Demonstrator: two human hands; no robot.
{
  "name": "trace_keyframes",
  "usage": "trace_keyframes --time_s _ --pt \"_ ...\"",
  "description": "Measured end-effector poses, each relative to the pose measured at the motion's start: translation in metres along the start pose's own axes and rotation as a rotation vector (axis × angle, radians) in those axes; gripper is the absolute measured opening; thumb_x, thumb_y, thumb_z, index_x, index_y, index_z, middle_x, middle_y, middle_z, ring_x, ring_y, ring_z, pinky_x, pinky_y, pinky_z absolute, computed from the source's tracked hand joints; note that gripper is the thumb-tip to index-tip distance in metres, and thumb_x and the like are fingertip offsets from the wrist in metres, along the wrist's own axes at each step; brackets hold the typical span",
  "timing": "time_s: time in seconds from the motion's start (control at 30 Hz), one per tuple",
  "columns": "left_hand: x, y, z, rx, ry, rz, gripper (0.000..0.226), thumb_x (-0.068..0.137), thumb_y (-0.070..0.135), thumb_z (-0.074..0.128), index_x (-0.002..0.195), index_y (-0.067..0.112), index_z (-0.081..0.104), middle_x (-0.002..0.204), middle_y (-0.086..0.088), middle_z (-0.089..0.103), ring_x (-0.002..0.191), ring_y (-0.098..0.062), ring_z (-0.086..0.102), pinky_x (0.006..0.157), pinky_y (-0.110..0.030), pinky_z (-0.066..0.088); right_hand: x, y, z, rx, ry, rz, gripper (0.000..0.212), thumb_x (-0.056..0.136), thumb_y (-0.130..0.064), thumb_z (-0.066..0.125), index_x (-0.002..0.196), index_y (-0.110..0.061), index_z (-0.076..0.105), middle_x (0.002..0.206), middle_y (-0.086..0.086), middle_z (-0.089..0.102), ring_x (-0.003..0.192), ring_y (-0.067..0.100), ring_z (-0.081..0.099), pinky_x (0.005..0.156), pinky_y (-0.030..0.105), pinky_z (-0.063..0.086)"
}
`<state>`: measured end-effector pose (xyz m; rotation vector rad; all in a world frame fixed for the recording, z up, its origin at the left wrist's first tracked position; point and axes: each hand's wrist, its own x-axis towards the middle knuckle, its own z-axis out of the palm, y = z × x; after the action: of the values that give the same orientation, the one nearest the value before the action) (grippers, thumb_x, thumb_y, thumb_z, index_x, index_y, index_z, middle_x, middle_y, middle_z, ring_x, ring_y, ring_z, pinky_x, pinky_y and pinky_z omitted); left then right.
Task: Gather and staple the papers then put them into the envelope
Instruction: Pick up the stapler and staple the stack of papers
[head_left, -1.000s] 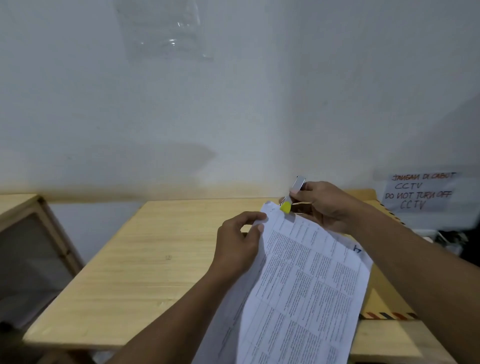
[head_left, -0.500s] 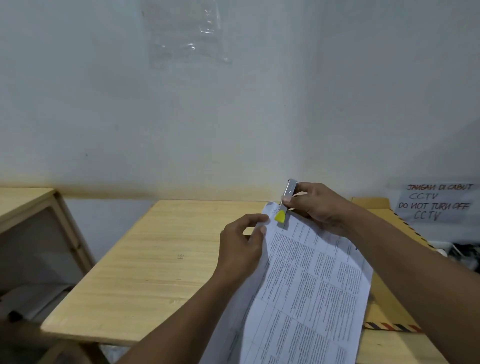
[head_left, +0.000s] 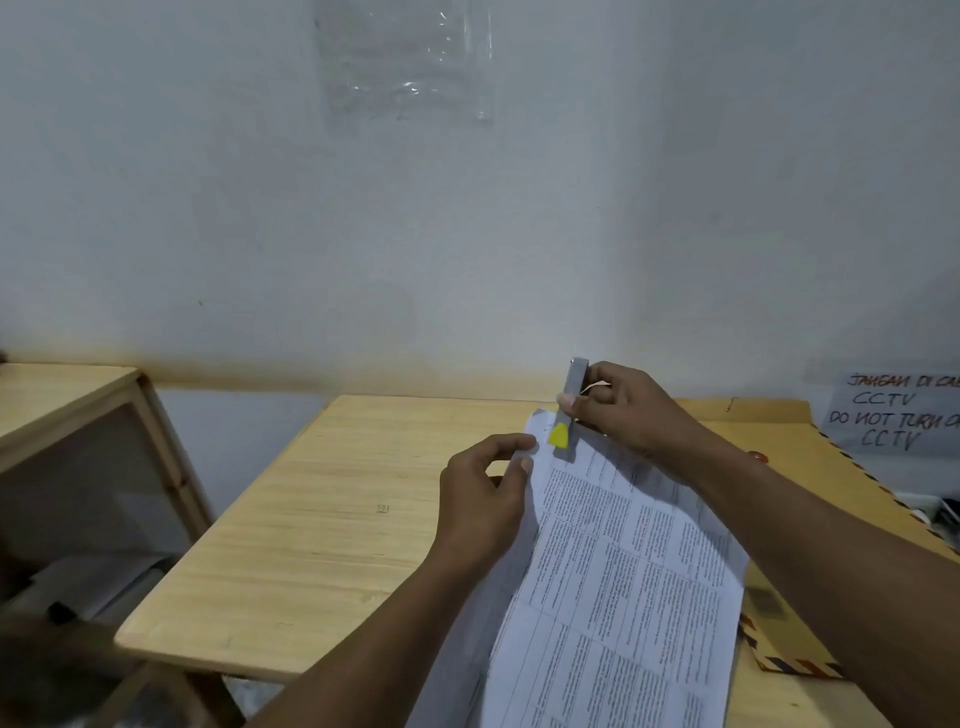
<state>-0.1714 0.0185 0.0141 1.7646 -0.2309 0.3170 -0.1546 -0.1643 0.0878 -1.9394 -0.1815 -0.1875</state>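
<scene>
A stack of printed papers (head_left: 618, 587) is held up above the wooden table (head_left: 332, 525), tilted toward me. My left hand (head_left: 483, 499) pinches the stack's left edge near the top corner. My right hand (head_left: 628, 410) grips a small stapler (head_left: 571, 410), grey metal with a yellow tip, clamped over the top left corner of the papers. A brown envelope (head_left: 789, 618) with a red and blue striped border lies flat on the table to the right, partly hidden by the papers and my right forearm.
A white wall stands right behind the table, with a clear plastic sleeve (head_left: 405, 62) stuck high on it. A handwritten CCTV notice (head_left: 893, 410) sits at the far right. A wooden shelf unit (head_left: 67, 431) stands to the left.
The stapler has turned more upright and slid further down over the corner of the papers. My view has shifted left. Both hands keep their hold.
</scene>
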Motion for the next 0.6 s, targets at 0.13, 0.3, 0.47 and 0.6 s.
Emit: trace_keyframes --time_s 0.13,0.3,0.47,0.6 --pt "0.011 -0.004 -0.017 0.002 0.029 -0.036 0.024 0.094 0.015 0.064 0.108 0.031 0.076 0.105 0.026 0.072 0.093 -0.011 0.072 0.088 -0.035 0.059 0.017 -0.013 0.007 -0.056 0.232 -0.114 0.02 0.092 -0.026 0.066 0.108 -0.015 0.06 0.094 0.005 0.073 0.085 0.023 0.071 0.088 0.05 0.054" --pt "0.036 -0.01 -0.052 0.074 0.002 -0.08 0.044 0.092 0.009 0.057 0.128 0.032 0.066 0.126 0.017 0.065 0.103 -0.008 0.07 0.098 -0.037 0.055 0.027 -0.022 0.011 -0.257 0.127 -0.149 0.02 0.087 -0.03 0.068 0.107 -0.031 0.064 0.088 -0.004 0.069 0.082 0.016 0.067 0.074 0.034 0.051" --pt "0.062 -0.025 -0.088 0.182 0.06 -0.089 0.048 0.093 0.005 0.055 0.135 0.026 0.062 0.14 0.006 0.059 0.122 -0.015 0.061 0.103 -0.031 0.049 0.035 -0.018 0.037 -0.475 -0.115 -0.159 0.021 0.089 -0.031 0.068 0.109 -0.035 0.065 0.093 -0.007 0.068 0.077 0.017 0.067 0.065 0.028 0.049" --pt "0.076 -0.036 -0.107 0.239 0.085 -0.129 0.048 0.094 0.005 0.054 0.138 0.024 0.06 0.142 0.006 0.057 0.127 -0.017 0.056 0.101 -0.025 0.043 0.046 -0.007 0.06 -0.568 -0.176 -0.177 0.02 0.088 -0.036 0.066 0.108 -0.037 0.066 0.096 -0.006 0.064 0.085 0.019 0.06 0.079 0.04 0.053"
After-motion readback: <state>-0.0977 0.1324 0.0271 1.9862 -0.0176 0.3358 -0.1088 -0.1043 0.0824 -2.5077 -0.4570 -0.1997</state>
